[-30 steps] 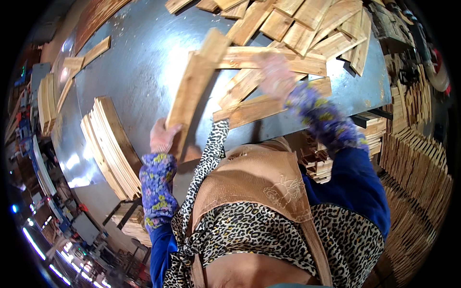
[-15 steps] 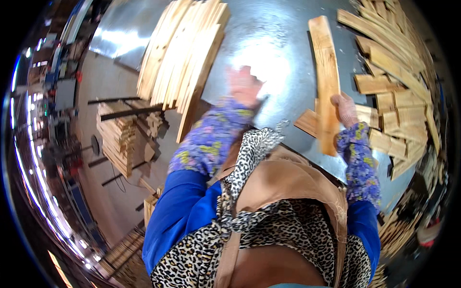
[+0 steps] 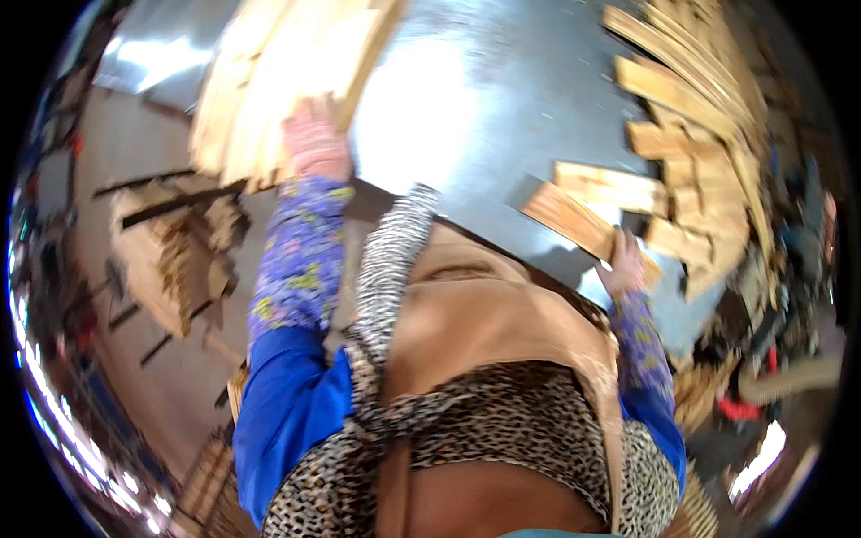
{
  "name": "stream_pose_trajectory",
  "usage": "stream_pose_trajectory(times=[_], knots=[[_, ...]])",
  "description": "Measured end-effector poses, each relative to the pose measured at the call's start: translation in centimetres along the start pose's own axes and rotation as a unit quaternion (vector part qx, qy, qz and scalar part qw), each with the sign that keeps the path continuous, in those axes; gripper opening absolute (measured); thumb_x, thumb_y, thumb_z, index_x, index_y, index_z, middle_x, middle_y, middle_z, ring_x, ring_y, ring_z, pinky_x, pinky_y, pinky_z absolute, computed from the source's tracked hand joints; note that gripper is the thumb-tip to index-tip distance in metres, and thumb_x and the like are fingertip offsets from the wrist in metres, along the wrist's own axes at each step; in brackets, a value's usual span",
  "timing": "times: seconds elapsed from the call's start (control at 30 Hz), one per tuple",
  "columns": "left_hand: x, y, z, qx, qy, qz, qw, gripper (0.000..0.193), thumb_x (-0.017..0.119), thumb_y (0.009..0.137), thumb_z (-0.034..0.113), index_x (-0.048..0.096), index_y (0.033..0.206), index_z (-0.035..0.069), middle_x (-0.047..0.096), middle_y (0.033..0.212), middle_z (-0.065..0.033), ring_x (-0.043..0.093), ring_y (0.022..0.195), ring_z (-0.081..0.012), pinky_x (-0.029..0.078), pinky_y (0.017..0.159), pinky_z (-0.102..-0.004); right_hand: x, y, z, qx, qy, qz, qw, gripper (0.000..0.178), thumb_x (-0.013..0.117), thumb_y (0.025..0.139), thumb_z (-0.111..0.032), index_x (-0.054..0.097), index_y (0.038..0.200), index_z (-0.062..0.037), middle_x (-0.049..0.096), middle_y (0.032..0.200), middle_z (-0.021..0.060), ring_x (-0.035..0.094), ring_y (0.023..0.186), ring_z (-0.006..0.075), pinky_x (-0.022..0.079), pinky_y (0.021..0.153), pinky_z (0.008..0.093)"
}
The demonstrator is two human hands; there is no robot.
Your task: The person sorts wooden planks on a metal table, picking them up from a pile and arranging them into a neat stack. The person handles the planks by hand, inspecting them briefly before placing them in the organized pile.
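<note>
My left hand (image 3: 316, 142) lies with outstretched fingers on the near end of a stack of long pale boards (image 3: 278, 67) at the upper left. Motion blur softens that hand and the stack. On the right, my right hand (image 3: 623, 266) grips the near end of a short reddish-brown board (image 3: 569, 218), which lies slantwise on the metal tabletop (image 3: 511, 99). Just beyond it a pale short board (image 3: 612, 187) rests on the table. Part of the right hand's grip is hidden.
A loose pile of board pieces (image 3: 695, 148) covers the table's right side. Below the table's left side, more wood is stacked (image 3: 161, 260) among dark metal bars (image 3: 179, 201). Along the right rim runs a pale hose (image 3: 794, 381).
My left hand has moved left onto the stack. The long board has left my right hand, which has moved down to the short reddish-brown board. The whole view has shifted.
</note>
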State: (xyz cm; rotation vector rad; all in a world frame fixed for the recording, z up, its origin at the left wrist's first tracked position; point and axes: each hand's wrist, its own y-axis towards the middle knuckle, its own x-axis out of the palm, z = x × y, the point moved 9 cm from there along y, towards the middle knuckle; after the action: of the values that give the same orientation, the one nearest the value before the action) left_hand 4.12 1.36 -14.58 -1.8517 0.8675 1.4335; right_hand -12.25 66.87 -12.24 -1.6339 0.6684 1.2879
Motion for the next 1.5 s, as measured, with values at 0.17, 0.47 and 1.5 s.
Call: stream_pose_trajectory(times=[0.17,0.47,1.5], knots=[[-6.9,-1.6,1.9,0.040,-0.116,0.233,0.965,0.073,0.086,0.092,0.036,0.059,0.154,0.008,0.063,0.144,-0.0196,0.057,0.139,-0.0380,0.042,0.122,-0.0560,-2.4,4.9,-3.3,0.003,-0.002,-0.112,0.994,0.087,0.085,0.081,-0.041,0.054,0.155,-0.0083,0.068,0.138,0.0254,0.061,0.135,0.0456,0.050,0.117,0.0540],[-5.6,-4.3,27.0,-0.005,-0.764,-0.400,0.506,0.070,0.076,0.102,0.032,0.055,0.157,-0.006,0.064,0.153,-0.0272,0.068,0.132,-0.0379,0.051,0.117,-0.0425,-4.4,16.6,-20.0,0.145,0.703,-0.114,0.687,0.060,0.067,0.108,-0.045,0.063,0.149,-0.0003,0.075,0.138,0.0150,0.073,0.113,0.0243,0.059,0.102,0.0409],[-4.4,-0.9,13.9,0.345,-0.207,-0.053,0.914,0.060,0.062,0.106,0.052,0.066,0.144,0.006,0.067,0.144,-0.0176,0.057,0.143,-0.0338,0.027,0.132,-0.0574,-6.3,36.2,-34.2,0.083,0.534,-0.119,0.833,0.081,0.084,0.091,-0.045,0.062,0.150,0.0066,0.072,0.142,0.0247,0.068,0.134,0.0358,0.050,0.116,0.0446]])
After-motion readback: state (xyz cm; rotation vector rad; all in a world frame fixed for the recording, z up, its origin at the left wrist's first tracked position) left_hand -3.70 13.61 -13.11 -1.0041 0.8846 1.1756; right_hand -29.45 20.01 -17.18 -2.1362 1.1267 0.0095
